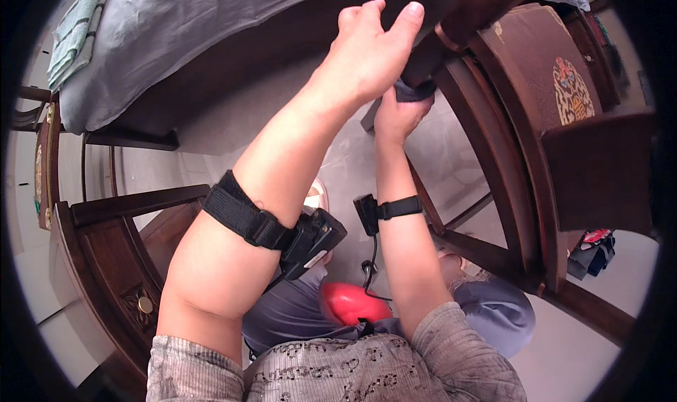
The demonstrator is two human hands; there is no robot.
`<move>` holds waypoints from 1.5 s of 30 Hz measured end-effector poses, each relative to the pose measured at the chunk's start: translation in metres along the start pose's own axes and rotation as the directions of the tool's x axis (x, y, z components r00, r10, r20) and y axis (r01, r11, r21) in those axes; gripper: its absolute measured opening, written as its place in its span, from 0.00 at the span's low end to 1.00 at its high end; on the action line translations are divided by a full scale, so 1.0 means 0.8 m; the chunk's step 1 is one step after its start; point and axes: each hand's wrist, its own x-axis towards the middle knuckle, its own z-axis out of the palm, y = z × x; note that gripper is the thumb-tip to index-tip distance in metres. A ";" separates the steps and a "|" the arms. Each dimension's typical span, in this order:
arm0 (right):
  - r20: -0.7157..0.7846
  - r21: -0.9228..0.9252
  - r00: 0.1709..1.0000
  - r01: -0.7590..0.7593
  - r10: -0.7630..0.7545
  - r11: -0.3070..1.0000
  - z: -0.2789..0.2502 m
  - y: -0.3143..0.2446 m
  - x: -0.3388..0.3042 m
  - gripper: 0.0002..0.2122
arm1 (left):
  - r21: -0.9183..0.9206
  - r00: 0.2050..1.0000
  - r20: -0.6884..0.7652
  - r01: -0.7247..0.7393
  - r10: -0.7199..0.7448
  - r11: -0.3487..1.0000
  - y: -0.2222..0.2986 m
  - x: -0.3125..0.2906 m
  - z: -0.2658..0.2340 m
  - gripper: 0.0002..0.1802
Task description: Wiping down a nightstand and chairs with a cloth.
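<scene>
My left hand is raised beside a dark wooden chair's upright. Its thumb stands apart, its other fingers bend away from view, and nothing shows in it. Below it and to the right, my right hand closes around a dark grey cloth, which is pressed against the lower end of the dark wooden post. Part of the cloth and most of the right fingers are hidden behind the hand and the wood. The chair has a brown padded panel with an embroidered round pattern.
A bed with a grey sheet spans the far side, a striped towel at its left. Close by on the left stands a carved wooden cabinet with a round knob. A red rounded object lies by my legs. Folded clothes sit at right.
</scene>
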 end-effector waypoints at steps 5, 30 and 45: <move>0.205 -0.483 0.843 -0.354 0.497 0.801 -0.004 0.116 -0.023 0.37 | 0.037 1.000 0.020 0.013 -0.014 0.999 0.003 0.004 0.006 0.44; 0.912 -0.400 0.408 0.855 -0.046 -0.331 -0.048 -0.101 0.005 0.20 | -0.292 0.951 -0.264 0.080 -0.160 0.953 -0.021 0.031 -0.033 0.34; 0.945 -0.239 0.256 0.965 0.203 -0.106 -0.022 -0.163 0.019 0.14 | -0.271 0.958 -0.284 -0.047 -0.033 0.961 -0.004 0.019 -0.038 0.31</move>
